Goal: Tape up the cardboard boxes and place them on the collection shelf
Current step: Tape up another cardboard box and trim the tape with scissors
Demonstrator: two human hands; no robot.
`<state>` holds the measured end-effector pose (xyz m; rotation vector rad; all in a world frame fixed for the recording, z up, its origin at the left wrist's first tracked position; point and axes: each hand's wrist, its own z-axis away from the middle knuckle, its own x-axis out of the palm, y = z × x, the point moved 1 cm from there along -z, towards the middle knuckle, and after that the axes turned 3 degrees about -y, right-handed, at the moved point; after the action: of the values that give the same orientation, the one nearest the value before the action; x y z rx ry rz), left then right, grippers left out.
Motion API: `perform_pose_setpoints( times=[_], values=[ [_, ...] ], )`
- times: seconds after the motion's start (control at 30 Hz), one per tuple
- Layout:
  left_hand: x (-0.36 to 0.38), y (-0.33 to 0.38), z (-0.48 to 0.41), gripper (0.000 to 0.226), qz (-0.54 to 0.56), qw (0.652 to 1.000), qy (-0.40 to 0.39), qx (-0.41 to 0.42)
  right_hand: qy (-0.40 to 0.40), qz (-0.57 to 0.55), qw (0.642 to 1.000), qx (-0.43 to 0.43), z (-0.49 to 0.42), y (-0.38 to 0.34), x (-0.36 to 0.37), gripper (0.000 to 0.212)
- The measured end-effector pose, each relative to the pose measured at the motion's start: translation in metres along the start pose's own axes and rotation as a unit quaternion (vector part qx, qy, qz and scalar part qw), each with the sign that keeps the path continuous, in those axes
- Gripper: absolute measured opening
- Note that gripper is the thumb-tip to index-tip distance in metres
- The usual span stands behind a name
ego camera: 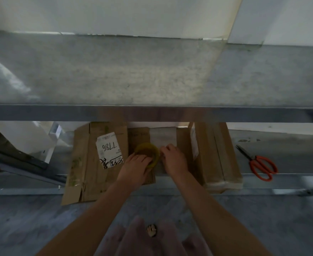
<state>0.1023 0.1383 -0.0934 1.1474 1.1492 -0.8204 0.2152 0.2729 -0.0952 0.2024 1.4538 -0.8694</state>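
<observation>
Gripping the yellow tape roll (147,154) with the left hand (136,167), fingers curled over its near rim. Holding the right hand (174,160) just right of the roll, fingertips bunched as if pinching a free tape end; impossible to confirm any clear tape between them. Lying under and left of the roll: a flattened cardboard box (89,163) with a white label (109,149), not yet folded up, on the lower shelf (290,148). Standing right of the roll, beyond the right hand: a second cardboard box (214,156), already banded with tape. Further right of the roll, well apart: red-handled scissors (261,166).

Judging by this, finding and peeling up the tape end. To do it well: pin the roll firmly against spinning, lift the end with a nail, draw it out straight and level away from the roll, keep the sticky side off fingers and cardboard, and pull only a box-length before reaching right of the roll for the scissors.
</observation>
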Motion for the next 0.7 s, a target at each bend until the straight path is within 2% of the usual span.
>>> perform_pose_setpoints(
  times=[0.1, 0.17, 0.33, 0.4, 0.47, 0.6, 0.7],
  values=[
    [-0.003, -0.001, -0.002, 0.037, -0.01, 1.0, -0.02, -0.004, 0.014, 0.001, 1.0, -0.001, 0.009, 0.001, 0.003, 0.019],
    [-0.004, -0.003, -0.005, 0.032, -0.002, 0.999, -0.035, -0.019, 0.027, -0.02, 0.999, 0.017, 0.019, 0.0, 0.005, 0.015],
    [-0.014, -0.004, -0.014, 0.023, 0.002, 0.996, -0.058, -0.066, -0.029, -0.125, 0.983, 0.128, 0.059, -0.008, 0.015, 0.012],
    [-0.016, -0.002, -0.015, 0.025, -0.004, 0.995, -0.066, -0.07, -0.04, -0.206, 0.958, 0.196, 0.074, -0.011, 0.02, 0.014],
    [-0.016, -0.001, -0.015, 0.026, -0.007, 0.995, -0.07, -0.073, -0.043, -0.289, 0.918, 0.269, 0.083, -0.011, 0.026, 0.016],
    [-0.016, 0.0, -0.012, 0.023, 0.003, 0.996, -0.074, -0.055, -0.002, -0.289, 0.902, 0.321, 0.076, -0.006, 0.029, 0.019],
    [-0.016, -0.001, -0.01, 0.023, -0.003, 0.995, -0.088, -0.036, -0.009, -0.267, 0.905, 0.332, 0.061, -0.005, 0.026, 0.02]
  ],
)
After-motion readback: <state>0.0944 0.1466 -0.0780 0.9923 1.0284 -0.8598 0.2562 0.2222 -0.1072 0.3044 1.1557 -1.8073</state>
